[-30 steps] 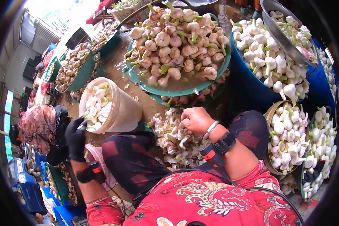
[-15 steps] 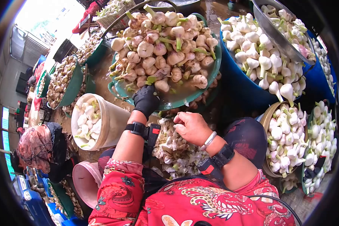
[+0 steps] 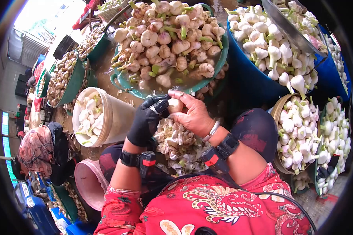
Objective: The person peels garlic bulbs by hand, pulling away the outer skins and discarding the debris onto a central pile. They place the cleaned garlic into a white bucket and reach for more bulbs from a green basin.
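A garlic bulb [image 3: 175,105] sits between my two hands, in front of the green basin. My left hand [image 3: 147,119], in a black glove, is closed on the bulb's left side; something pale shows on its glove near the fingertips, too small to name. My bare right hand [image 3: 196,115] has its fingers and thumb around the bulb's right side. Just beyond, the green basin [image 3: 224,51] holds murky water and a heap of unpeeled garlic [image 3: 161,49]. Below my hands lies a pile of papery garlic skins [image 3: 180,147], partly hidden by my wrists.
To the left stand a white bucket [image 3: 119,117] with peeled garlic and a pink bucket [image 3: 86,182]. On the right are a blue tub [image 3: 243,78] heaped with white garlic, a metal bowl [image 3: 290,33] and another full bucket [image 3: 276,113]. Another person [image 3: 39,152] is at the left.
My left hand has come out of the basin and back towards me with a garlic bulb. My right hand has moved up and taken hold of the bulb too.
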The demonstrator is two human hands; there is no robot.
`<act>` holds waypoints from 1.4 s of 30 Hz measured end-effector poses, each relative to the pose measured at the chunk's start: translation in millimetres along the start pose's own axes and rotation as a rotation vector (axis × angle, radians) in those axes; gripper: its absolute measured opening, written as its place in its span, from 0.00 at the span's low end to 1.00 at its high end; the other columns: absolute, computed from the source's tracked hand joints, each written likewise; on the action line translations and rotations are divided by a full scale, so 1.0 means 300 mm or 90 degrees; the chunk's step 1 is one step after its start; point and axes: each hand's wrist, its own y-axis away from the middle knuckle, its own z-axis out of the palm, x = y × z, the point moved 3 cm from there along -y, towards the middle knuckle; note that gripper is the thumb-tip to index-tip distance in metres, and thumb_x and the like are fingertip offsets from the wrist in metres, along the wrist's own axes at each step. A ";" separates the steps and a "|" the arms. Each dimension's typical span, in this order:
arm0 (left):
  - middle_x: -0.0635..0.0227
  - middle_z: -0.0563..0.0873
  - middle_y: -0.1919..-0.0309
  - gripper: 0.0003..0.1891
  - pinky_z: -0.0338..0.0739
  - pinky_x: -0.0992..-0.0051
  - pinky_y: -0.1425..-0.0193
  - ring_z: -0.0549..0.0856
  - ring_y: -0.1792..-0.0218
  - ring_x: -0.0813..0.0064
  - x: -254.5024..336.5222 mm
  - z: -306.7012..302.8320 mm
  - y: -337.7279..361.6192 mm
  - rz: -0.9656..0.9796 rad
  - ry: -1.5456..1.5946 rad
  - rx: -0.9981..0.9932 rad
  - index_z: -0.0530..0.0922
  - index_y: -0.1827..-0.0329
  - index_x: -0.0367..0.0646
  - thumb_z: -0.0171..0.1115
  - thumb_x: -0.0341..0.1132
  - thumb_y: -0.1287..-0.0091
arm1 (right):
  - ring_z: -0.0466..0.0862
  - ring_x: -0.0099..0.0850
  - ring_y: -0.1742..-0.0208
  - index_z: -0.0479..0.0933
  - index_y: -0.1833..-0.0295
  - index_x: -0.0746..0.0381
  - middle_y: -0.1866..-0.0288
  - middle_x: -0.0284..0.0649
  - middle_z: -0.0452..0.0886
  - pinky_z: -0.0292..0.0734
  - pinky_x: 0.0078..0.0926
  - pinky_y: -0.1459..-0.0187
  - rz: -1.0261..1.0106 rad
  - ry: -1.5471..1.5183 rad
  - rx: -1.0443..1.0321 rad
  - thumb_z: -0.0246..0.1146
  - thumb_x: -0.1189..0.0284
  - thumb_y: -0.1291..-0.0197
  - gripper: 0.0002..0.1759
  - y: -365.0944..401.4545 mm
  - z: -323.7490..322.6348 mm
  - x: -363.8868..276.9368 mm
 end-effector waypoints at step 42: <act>0.57 0.83 0.69 0.11 0.77 0.65 0.60 0.82 0.65 0.56 0.015 0.028 0.147 0.361 -0.664 0.092 0.82 0.64 0.42 0.57 0.22 0.49 | 0.80 0.21 0.63 0.72 0.46 0.61 0.64 0.34 0.80 0.78 0.21 0.61 -0.067 0.189 0.035 0.66 0.66 0.44 0.21 0.085 0.010 -0.018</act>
